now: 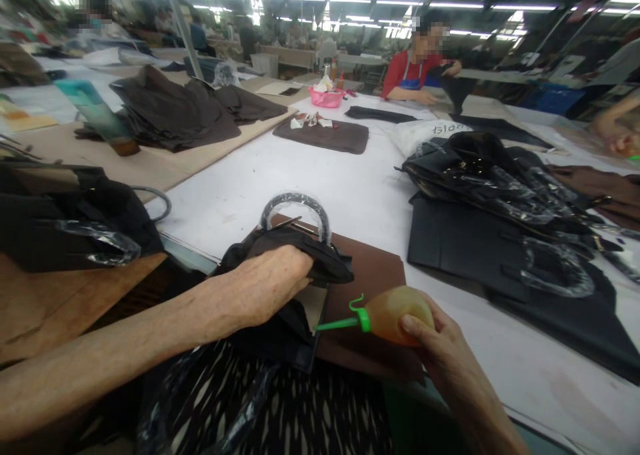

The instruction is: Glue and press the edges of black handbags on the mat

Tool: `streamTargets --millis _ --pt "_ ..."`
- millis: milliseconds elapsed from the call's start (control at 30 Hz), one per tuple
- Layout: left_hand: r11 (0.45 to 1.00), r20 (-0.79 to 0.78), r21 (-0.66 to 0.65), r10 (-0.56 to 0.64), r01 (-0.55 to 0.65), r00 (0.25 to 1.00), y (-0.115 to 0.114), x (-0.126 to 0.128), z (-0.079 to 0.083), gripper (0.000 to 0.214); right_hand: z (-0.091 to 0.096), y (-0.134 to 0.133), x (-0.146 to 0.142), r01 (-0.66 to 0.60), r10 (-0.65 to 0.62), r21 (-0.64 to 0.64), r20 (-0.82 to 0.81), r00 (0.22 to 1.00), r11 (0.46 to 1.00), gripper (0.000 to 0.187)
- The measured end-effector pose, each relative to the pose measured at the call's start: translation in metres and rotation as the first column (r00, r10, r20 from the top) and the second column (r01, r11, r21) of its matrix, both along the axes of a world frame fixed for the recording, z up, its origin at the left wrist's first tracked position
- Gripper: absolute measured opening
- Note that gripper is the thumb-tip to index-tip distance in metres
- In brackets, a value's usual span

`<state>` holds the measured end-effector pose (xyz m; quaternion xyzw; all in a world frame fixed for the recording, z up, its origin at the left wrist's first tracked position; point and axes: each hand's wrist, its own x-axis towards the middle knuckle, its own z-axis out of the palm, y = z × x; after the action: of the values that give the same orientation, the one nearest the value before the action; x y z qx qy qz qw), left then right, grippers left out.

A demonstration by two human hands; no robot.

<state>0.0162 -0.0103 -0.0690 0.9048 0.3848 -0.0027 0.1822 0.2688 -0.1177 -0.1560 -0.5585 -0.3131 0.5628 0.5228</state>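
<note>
My left hand [283, 275] is closed on the black fabric of a handbag [290, 331], folding its top part back. The bag has a round handle [297, 201] wrapped in clear plastic and lies at the table's near edge, partly over a brown sheet [373, 261]. In my right hand [443, 338] is a squeeze bottle [400, 311] of amber liquid with a green cap. The bottle lies tilted on its side, its green nozzle pointing left at the bag's opened edge. My left fingertips are hidden behind the fabric.
Black bags with plastic-wrapped handles [480, 241] are piled on the right. Another black bag [80, 215] is at the left. Brown fabric [175, 111], a teal-topped bottle [97, 118] and a pink basket [326, 97] stand farther back. A person in red [413, 68] works across the table.
</note>
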Motion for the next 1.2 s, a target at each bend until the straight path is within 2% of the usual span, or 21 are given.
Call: streamTargets --millis 167,333,500,700,967,1200 --pt "1.000 -0.091 0.006 0.023 -0.022 0.996 -0.002 0.004 0.004 0.017 -0.003 -0.007 -0.002 -0.009 0.010 0.010 -0.053 0.999 1.000 0.047" --pt "0.998 -0.045 0.057 -0.002 0.004 0.999 -0.002 0.003 -0.002 0.018 -0.006 -0.016 -0.004 -0.006 0.005 -0.016 -0.047 0.999 1.000 0.049" --pt "0.997 -0.033 0.080 -0.014 0.017 0.999 -0.003 0.001 -0.006 0.020 -0.005 -0.026 -0.007 -0.020 0.021 0.028 -0.029 0.999 0.999 0.045" --pt "0.994 0.002 0.107 -0.018 0.017 1.000 -0.002 0.004 -0.009 0.032 0.000 -0.033 -0.013 -0.027 0.029 0.029 -0.065 0.998 0.999 0.042" --pt "0.995 -0.021 0.095 -0.005 0.007 1.000 -0.004 0.002 -0.006 0.029 -0.002 -0.046 -0.021 0.093 -0.100 -0.044 -0.176 0.979 0.995 0.042" --pt "0.994 0.005 0.105 -0.021 0.021 1.000 -0.006 0.003 -0.004 0.024 -0.003 -0.051 -0.026 0.187 -0.210 -0.129 -0.206 0.956 0.974 0.037"
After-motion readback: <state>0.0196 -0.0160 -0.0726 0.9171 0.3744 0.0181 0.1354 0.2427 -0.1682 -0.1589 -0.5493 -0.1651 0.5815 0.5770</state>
